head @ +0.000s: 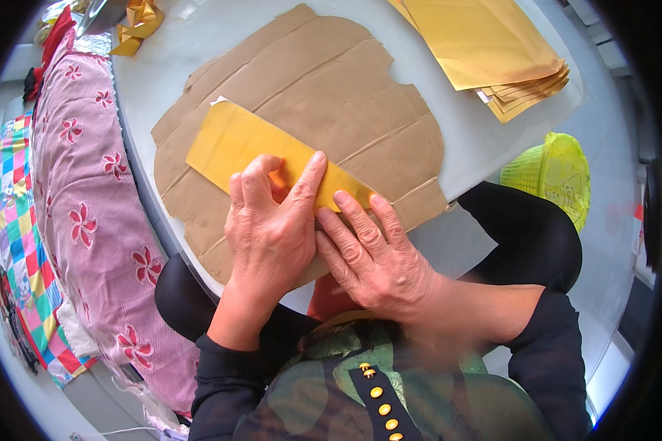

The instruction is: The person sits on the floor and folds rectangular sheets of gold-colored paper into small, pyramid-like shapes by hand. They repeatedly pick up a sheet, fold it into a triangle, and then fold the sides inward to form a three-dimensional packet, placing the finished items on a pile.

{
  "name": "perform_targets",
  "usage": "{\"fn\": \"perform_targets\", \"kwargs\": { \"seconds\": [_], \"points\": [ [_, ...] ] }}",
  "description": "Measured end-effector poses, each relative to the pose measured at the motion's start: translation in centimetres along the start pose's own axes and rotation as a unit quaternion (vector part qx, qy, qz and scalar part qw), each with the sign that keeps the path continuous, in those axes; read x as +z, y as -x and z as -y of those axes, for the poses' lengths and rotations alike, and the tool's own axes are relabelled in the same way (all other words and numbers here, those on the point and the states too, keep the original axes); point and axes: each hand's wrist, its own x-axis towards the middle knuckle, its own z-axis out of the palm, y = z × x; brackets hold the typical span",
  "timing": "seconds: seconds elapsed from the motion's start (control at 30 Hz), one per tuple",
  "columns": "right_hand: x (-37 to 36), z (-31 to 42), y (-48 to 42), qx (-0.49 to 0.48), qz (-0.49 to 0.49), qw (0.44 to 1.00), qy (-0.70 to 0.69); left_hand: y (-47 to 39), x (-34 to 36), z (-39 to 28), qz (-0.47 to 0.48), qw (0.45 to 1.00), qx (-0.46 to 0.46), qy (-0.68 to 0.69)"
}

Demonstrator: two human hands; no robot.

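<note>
A strip of shiny gold foil paper (pixel 254 138), folded lengthwise, lies slantwise on a flat piece of brown cardboard (pixel 331 93). A small white corner sticks out at its upper left end. Over its middle is my left hand (pixel 273 226), thumb laid across the strip and fingers bent down onto it; I cannot see whether they pinch the paper. Fingertips of my right hand (pixel 378 256) rest on the strip's lower right end, fingers slightly apart. The two hands touch or overlap near the strip's lower edge.
The cardboard lies on a pale table (pixel 507 132). A stack of gold paper sheets (pixel 485 44) is at upper right, folded gold paper pieces (pixel 138 25) at upper left. A yellow-green plastic basket (pixel 521 165) stands beyond the right edge. Left of the table hangs pink flowered cloth (pixel 88 176).
</note>
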Motion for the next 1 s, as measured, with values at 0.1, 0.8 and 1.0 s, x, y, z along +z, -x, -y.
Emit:
{"fn": "perform_targets", "kwargs": {
  "seconds": [0.1, 0.8, 1.0],
  "points": [
    [-0.4, -0.2, 0.5, -0.001, 0.009, 1.000, 0.012, 0.2, 0.2, 0.2, 0.004, 1.000, 0.003, -0.007],
    [-1.5, -2.2, -2.3, -0.008, -0.020, 0.997, -0.074, 0.1, -0.3, 0.1, -0.014, 1.000, 0.003, 0.011],
    [-1.5, -2.3, -2.2, -0.015, 0.015, 0.999, -0.039, 1.6, -0.7, 0.1, -0.050, 0.997, 0.032, 0.044]
  ]
}}
